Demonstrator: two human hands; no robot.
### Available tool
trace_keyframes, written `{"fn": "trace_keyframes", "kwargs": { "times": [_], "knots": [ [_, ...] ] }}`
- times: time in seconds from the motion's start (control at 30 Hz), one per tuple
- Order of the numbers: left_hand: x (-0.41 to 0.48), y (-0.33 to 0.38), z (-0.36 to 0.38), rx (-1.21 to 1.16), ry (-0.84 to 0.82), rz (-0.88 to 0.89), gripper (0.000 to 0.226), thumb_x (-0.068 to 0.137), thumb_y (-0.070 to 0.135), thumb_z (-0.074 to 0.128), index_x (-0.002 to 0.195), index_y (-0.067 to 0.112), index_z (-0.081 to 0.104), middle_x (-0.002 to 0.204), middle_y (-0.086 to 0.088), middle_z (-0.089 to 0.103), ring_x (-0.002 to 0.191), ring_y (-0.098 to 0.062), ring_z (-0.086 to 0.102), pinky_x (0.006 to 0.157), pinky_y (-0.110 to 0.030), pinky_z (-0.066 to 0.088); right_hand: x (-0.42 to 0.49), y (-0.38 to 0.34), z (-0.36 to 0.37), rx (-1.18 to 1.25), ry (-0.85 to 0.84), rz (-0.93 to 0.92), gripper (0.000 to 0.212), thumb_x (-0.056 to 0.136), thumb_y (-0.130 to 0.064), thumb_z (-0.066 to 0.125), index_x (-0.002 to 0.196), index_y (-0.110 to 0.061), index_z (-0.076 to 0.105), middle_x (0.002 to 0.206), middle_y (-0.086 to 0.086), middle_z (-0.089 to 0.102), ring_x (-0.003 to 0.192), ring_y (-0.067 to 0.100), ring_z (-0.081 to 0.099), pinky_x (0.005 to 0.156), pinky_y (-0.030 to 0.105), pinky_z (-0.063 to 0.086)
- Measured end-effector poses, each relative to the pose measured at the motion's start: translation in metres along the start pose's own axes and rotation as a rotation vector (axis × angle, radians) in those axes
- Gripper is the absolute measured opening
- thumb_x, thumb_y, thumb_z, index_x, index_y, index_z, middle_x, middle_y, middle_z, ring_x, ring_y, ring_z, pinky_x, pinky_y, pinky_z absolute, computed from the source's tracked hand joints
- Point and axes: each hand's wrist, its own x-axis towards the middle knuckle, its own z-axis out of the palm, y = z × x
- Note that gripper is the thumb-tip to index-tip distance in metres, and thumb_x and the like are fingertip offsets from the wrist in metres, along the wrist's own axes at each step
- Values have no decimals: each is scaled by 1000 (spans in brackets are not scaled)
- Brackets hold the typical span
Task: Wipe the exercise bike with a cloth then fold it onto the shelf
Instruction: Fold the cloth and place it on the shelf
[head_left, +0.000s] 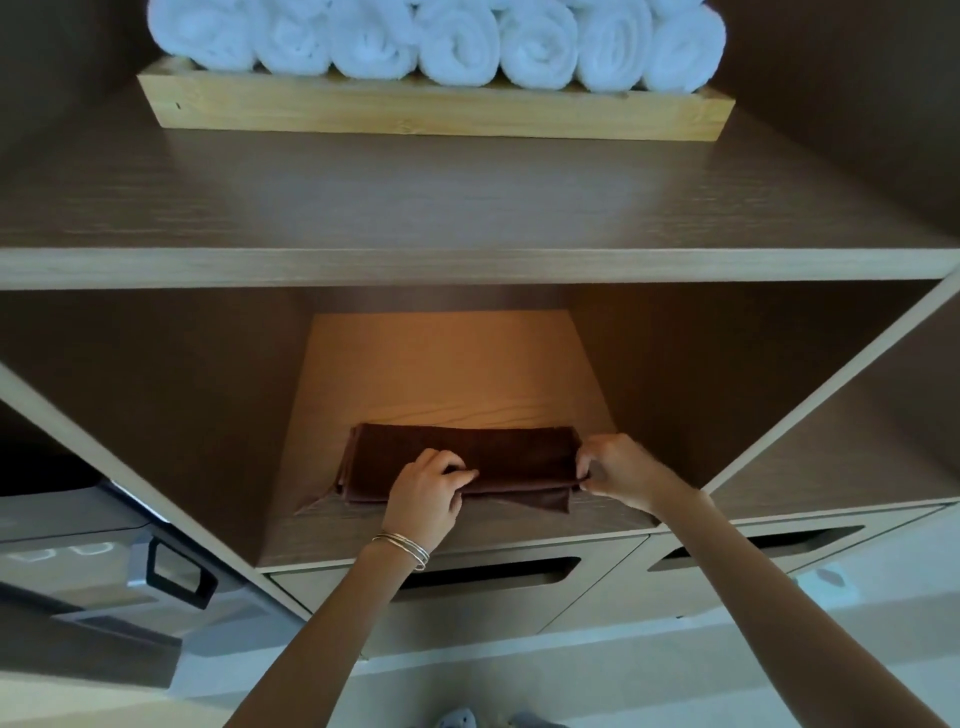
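A dark brown cloth (498, 457) lies folded into a long strip on the lower wooden shelf (447, 379), inside a lit compartment. Its layers show at the left end, and a loose corner hangs out at the front right. My left hand (428, 493), with thin bangles on the wrist, pinches the cloth's front edge near the middle. My right hand (621, 470) grips the cloth's right end between thumb and fingers. The exercise bike is not in view.
Above, a wider shelf (467, 208) carries a wooden tray (436, 111) with several rolled white towels (457, 44). Below the cloth's shelf are two drawer fronts with cut-out handles (493, 571). A grey machine (104, 561) stands at the lower left. Slanted side panels frame the compartment.
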Motion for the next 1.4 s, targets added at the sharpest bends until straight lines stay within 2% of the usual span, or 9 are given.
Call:
{"fn": "trace_keyframes", "kwargs": {
  "times": [0.2, 0.43, 0.7, 0.87, 1.03, 1.17, 1.23, 1.3, 1.4],
  "knots": [
    [-11, -21, -7, -125, -194, 61, 45, 89, 13, 57, 132, 27, 52, 139, 6, 47, 131, -13, 39, 109, -28, 34, -2, 0, 4, -243, 40, -66, 22, 74, -36, 75, 95, -31, 69, 114, -12, 52, 115, 12, 35, 97, 33, 39],
    [-14, -37, -24, -100, -7, -104, 36, 76, 20, 74, 109, 17, 61, 125, 1, 54, 120, -21, 46, 94, -33, 45, -7, -25, 39, -252, 215, -236, 23, 76, -47, 70, 84, -27, 65, 103, -8, 57, 96, 10, 49, 80, 22, 42],
    [-20, -44, -23, -69, -41, -162, 28, 76, 17, 74, 99, 11, 59, 123, -4, 55, 121, -25, 44, 100, -33, 38, -13, -20, 33, -509, 275, -348, 18, 55, -28, 84, 62, -23, 69, 83, -6, 66, 78, 18, 62, 63, 30, 53],
    [-23, -43, -23, -83, -10, -146, 25, 74, 15, 77, 93, 8, 61, 117, -6, 60, 117, -28, 50, 95, -36, 43, -12, -21, 33, -460, 298, -388, 21, 57, -36, 84, 70, -27, 71, 86, -7, 67, 77, 16, 64, 67, 28, 51],
    [-27, -44, -25, -69, 22, -159, 23, 74, 16, 77, 90, 10, 63, 113, -4, 62, 114, -25, 53, 86, -36, 49, -7, -16, 31, -608, 337, -442, 11, 59, -21, 73, 69, -21, 68, 77, -6, 66, 68, 15, 61, 67, 26, 48],
    [-30, -39, -27, -38, 25, -148, 17, 76, 15, 75, 89, 10, 65, 110, -2, 63, 112, -24, 55, 79, -38, 54, -13, -15, 25, -589, 335, -350, 23, 49, -14, 79, 66, -18, 64, 67, -3, 63, 57, 14, 61, 61, 22, 48],
    [-31, -39, -27, -26, 1, -144, 15, 78, 15, 73, 90, 11, 66, 113, -1, 62, 115, -23, 54, 86, -36, 52, -10, -22, 22, -633, 211, -279, 20, 61, -19, 80, 76, -18, 66, 76, -3, 65, 67, 14, 64, 70, 26, 49],
    [-30, -43, -31, -39, -48, -148, 15, 82, 22, 69, 95, 15, 67, 121, 2, 59, 120, -20, 49, 94, -34, 46, -4, -30, 13, -635, 63, -236, 11, 82, -28, 66, 91, -21, 66, 92, -4, 67, 87, 16, 63, 84, 31, 44],
    [-28, -48, -40, -50, -87, -188, 16, 89, 33, 59, 97, 23, 67, 119, 8, 57, 116, -13, 49, 85, -27, 45, 3, -46, 4, -425, 125, -271, 14, 89, -36, 57, 95, -25, 62, 101, -7, 65, 100, 16, 57, 86, 33, 43]
  ]
}}
